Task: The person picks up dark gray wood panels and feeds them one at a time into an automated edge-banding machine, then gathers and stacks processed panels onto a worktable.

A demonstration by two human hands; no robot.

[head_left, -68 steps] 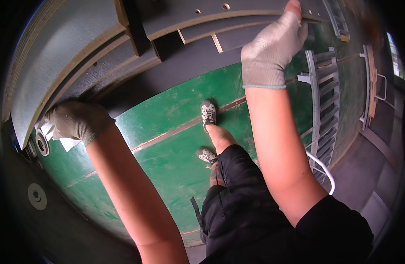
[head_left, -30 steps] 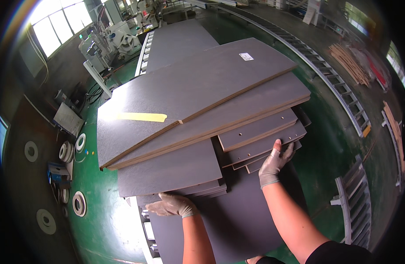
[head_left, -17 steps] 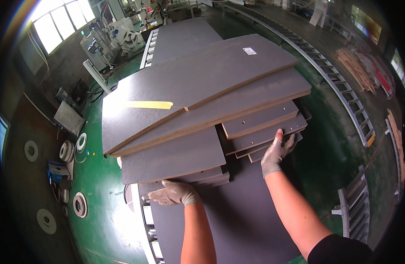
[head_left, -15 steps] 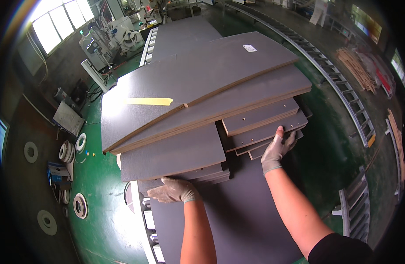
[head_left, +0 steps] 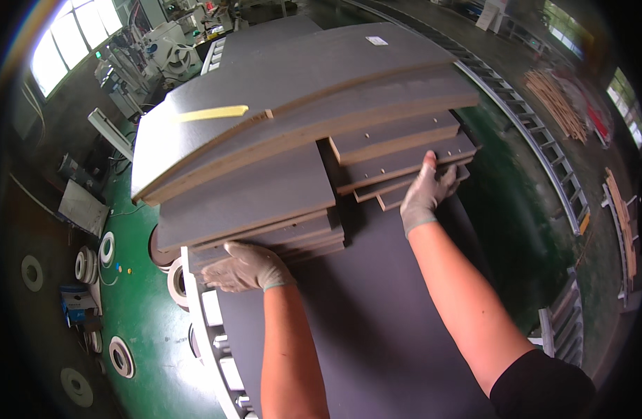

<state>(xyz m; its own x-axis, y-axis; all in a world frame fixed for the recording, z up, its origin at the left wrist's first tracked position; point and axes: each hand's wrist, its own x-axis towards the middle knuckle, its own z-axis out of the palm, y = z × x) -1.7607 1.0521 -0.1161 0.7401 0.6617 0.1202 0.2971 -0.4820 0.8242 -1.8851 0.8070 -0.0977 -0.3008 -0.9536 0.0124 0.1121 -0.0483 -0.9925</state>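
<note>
My left hand (head_left: 242,268), in a thin whitish glove, presses flat against the near edges of the left stack of dark grey panels (head_left: 247,199), fingers stretched out. My right hand (head_left: 422,195), gloved too, is at the near side of the right stack of drilled panels (head_left: 399,159). Its thumb points up over the edge and its fingers are apart. Long grey boards (head_left: 300,73) with brown edges lie across both stacks, the top one askew, bearing yellow tape (head_left: 212,113) and a white label (head_left: 377,40). Beneath everything is a wide dark board (head_left: 356,328).
A roller conveyor (head_left: 212,314) runs under the wide board. Another roller track (head_left: 527,133) curves along the right. Rolls of edging (head_left: 122,357) lie on the green floor at left. Machinery (head_left: 171,52) stands at the back left, and wooden strips (head_left: 555,105) lie at far right.
Both stacks and the boards across them have shifted away from me, along with my hands. More of the wide board shows in front, and more floor rolls show at left.
</note>
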